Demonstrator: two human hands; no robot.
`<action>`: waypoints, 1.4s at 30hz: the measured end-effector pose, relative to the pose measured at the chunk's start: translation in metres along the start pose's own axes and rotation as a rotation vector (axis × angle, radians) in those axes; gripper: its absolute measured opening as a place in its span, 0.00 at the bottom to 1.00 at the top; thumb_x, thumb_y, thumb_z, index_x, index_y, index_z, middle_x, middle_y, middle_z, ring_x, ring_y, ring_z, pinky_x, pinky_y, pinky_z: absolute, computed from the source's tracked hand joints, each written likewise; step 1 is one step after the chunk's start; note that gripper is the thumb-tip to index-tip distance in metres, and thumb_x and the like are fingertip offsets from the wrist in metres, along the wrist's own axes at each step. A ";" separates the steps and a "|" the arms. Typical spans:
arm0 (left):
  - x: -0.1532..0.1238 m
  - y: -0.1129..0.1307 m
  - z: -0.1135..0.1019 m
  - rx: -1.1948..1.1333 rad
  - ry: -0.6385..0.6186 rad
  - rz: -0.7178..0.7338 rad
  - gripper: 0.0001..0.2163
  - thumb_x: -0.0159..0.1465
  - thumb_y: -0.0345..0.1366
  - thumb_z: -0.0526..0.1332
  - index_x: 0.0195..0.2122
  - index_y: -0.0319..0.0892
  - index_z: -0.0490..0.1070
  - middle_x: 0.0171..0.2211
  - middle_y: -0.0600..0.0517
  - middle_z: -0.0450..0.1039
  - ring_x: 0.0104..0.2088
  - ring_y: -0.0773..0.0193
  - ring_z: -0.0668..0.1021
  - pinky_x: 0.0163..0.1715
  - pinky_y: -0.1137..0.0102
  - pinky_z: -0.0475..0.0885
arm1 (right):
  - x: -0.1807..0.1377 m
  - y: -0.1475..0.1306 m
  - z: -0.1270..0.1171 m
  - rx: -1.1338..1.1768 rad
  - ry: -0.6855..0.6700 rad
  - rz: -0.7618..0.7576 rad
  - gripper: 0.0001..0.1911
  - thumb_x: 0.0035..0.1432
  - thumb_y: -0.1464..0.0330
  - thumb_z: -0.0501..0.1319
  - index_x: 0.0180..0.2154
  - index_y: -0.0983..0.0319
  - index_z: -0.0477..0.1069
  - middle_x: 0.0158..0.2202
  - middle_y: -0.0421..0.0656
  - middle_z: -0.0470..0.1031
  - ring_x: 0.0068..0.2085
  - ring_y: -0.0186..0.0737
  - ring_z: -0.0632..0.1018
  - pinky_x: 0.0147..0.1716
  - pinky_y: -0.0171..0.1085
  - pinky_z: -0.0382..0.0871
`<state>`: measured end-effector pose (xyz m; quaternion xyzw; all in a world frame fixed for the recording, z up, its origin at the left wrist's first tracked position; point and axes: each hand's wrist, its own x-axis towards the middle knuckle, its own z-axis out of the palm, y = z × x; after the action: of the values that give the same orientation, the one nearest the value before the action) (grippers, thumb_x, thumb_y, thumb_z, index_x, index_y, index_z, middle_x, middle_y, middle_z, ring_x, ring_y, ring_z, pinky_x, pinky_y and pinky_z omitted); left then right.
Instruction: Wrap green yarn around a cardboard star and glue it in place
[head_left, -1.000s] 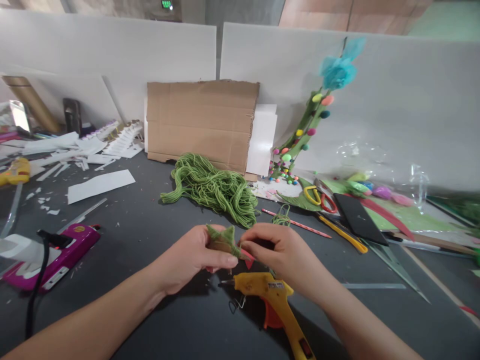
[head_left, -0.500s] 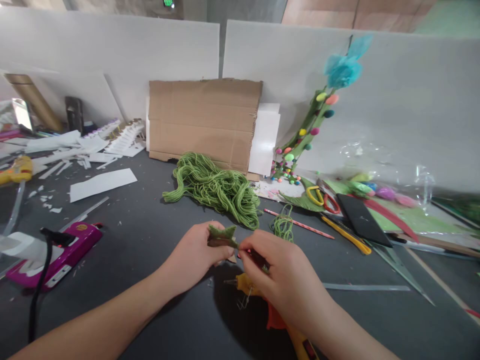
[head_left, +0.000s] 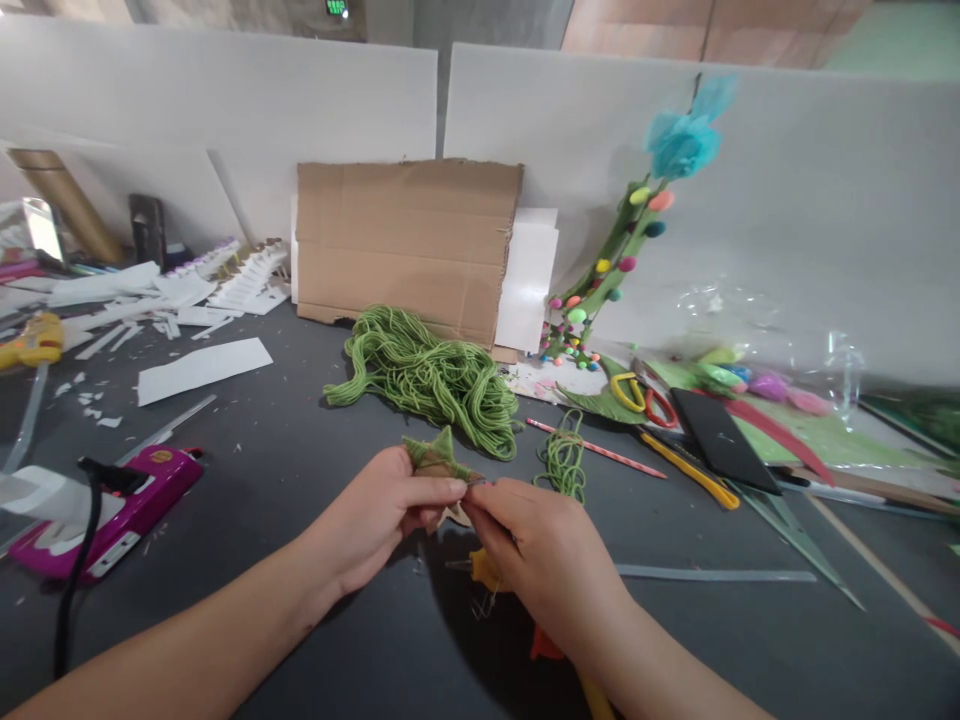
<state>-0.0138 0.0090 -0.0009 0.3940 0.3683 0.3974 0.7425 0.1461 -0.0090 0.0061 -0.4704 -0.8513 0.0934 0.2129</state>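
Note:
My left hand point(head_left: 382, 505) is closed on a small star-shaped piece of cardboard point(head_left: 435, 460), partly wrapped in green yarn. Its thumb lies along the near side, and brown cardboard shows below the fingers. At the star's right point, my right hand point(head_left: 544, 540) is pinched shut against it; whether a yarn strand is also between those fingers is hidden. Under the right hand lies a yellow and orange glue gun point(head_left: 486, 568), mostly covered. A large heap of green yarn point(head_left: 435, 375) sits beyond the hands, and a small yarn tangle point(head_left: 564, 458) lies to the right.
A cardboard sheet point(head_left: 405, 245) leans at the back, beside a pompom-covered green stem point(head_left: 622, 265) with a blue flower. Scissors point(head_left: 641, 395), a striped pencil point(head_left: 615, 455) and a yellow-handled cutter point(head_left: 690, 468) lie right. At left are a magenta power strip point(head_left: 154, 500) and paper scraps point(head_left: 206, 370).
The star has turned and tilted in my left hand, one point now standing upward. My right hand has moved slightly left and in against it, and my left thumb now lies straighter.

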 end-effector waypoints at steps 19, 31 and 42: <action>-0.003 0.011 0.002 0.452 -0.115 -0.081 0.06 0.48 0.29 0.62 0.24 0.40 0.64 0.17 0.60 0.60 0.20 0.72 0.61 0.19 0.75 0.54 | 0.012 0.001 -0.039 0.266 -0.164 0.234 0.09 0.51 0.74 0.56 0.22 0.62 0.71 0.22 0.38 0.71 0.25 0.33 0.70 0.24 0.30 0.58; -0.001 0.003 0.003 0.290 0.102 0.018 0.05 0.51 0.29 0.61 0.26 0.39 0.65 0.18 0.59 0.63 0.19 0.72 0.61 0.20 0.75 0.54 | -0.004 -0.009 -0.013 -0.009 -0.016 0.015 0.11 0.58 0.73 0.52 0.25 0.62 0.69 0.21 0.39 0.68 0.23 0.33 0.67 0.23 0.31 0.53; -0.003 0.002 0.003 -0.028 -0.074 0.005 0.06 0.51 0.29 0.64 0.22 0.37 0.65 0.17 0.59 0.57 0.19 0.75 0.57 0.20 0.75 0.51 | 0.006 0.000 -0.013 0.204 -0.073 0.104 0.14 0.58 0.70 0.53 0.22 0.62 0.70 0.21 0.38 0.69 0.24 0.32 0.68 0.23 0.30 0.56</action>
<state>-0.0133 0.0065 0.0025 0.3989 0.3343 0.3893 0.7600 0.1491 -0.0051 0.0191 -0.4860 -0.8191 0.2075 0.2233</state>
